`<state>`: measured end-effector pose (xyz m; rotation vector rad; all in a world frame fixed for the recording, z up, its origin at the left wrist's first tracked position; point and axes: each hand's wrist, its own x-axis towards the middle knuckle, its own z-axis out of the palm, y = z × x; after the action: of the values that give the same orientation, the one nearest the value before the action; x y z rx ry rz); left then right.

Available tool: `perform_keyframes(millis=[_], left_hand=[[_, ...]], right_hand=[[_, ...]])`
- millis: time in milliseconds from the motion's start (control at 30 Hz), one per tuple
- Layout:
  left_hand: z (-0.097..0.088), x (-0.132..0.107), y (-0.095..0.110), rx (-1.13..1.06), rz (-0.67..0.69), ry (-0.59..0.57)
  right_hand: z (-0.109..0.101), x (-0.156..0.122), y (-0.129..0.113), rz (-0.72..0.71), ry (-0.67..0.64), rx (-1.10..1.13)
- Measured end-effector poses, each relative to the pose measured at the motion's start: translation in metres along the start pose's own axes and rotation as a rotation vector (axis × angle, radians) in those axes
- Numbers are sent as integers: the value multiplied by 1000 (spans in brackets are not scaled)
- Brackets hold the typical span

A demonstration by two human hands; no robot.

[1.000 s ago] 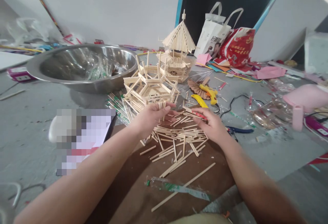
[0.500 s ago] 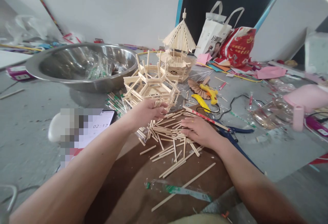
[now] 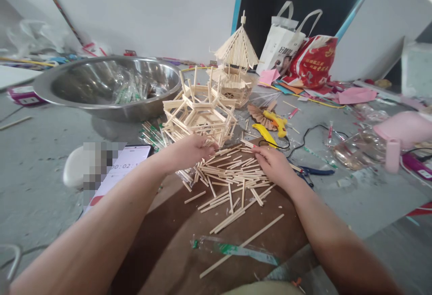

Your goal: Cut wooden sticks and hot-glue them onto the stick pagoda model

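Note:
A pile of short wooden sticks (image 3: 232, 178) lies on a brown board (image 3: 175, 245) in front of me. My left hand (image 3: 187, 151) rests at the pile's far left edge, just below a hexagonal stick frame (image 3: 197, 115), with its fingers curled round a few sticks. My right hand (image 3: 275, 164) sits at the pile's right edge, its fingertips pinched on a stick at the far side. Behind the frame stands a finished stick pagoda (image 3: 236, 67).
A big steel bowl (image 3: 101, 85) holding wrapped chopsticks stands at the back left. A phone (image 3: 130, 162) lies to the left, with a yellow glue gun (image 3: 273, 121) and blue pliers (image 3: 313, 171) to the right. Shopping bags (image 3: 297, 56) are at the back. A long stick and a wrapper (image 3: 236, 249) lie near me.
My left hand has come down from holding a bundle upright to the pile's edge. My right hand pressed onto the pile, then drew back to its right side.

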<state>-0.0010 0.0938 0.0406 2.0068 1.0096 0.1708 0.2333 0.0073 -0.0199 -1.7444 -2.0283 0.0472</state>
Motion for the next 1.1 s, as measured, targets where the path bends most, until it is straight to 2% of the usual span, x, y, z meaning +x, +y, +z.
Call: perform_keyframes(millis=[200,433,700,800,1100], left_hand=[[-2,-1,-1,174,19,-9],[0,-2,2,356,24,-77],[3,0,-1,273,52,-95],[4,-1,2,269,46,-118],[7,-5,9,221,149,-267]], right_hand=[[-7,1,6,39,42,-13],[-10,0,-2,-6,-115,18],[-7,2,-3,1,-220,21],[-7,1,-3,9,-214,14],[-5,0,-4,14,-172,-2]])
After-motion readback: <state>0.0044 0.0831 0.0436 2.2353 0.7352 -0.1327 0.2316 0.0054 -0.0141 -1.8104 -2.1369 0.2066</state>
